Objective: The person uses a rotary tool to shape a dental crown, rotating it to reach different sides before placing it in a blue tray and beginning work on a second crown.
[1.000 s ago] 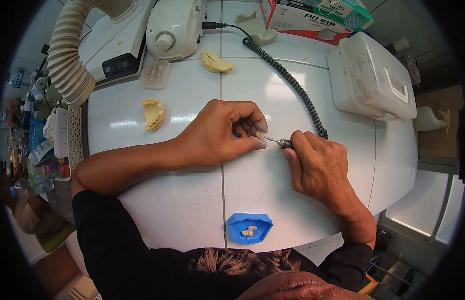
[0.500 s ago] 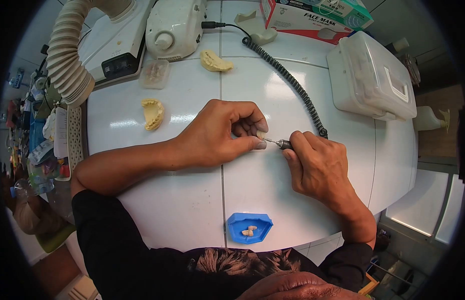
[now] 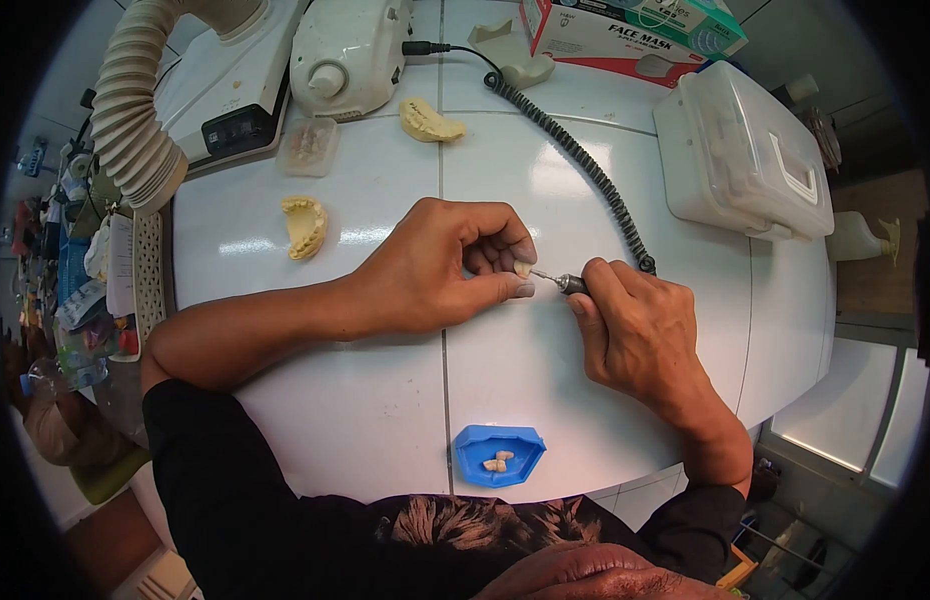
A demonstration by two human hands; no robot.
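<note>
Between the fingertips and thumb of my left hand (image 3: 445,262) is a small cream-coloured dental crown (image 3: 523,269), partly hidden by the fingers. My right hand (image 3: 640,325) is closed around a dental handpiece (image 3: 573,285) with a dark grip. Its thin metal bur points left and its tip is right at the crown. A coiled black cord (image 3: 595,170) runs from behind the right hand up to the control unit. Below the hands, near the table's front edge, a blue tray (image 3: 468,467) holds a few small tooth-coloured pieces (image 3: 498,462).
Two yellowish dental casts (image 3: 305,228) (image 3: 431,122) lie beyond my left arm. At the back stand the white control unit (image 3: 347,60), a small clear box (image 3: 310,147) and a face mask box (image 3: 610,45). A ribbed hose (image 3: 135,110) hangs at left; a white case (image 3: 742,155) stands at right.
The crown has turned slightly and shows more between the left fingertips. The handpiece has shifted a touch to the right. Everything else stays put.
</note>
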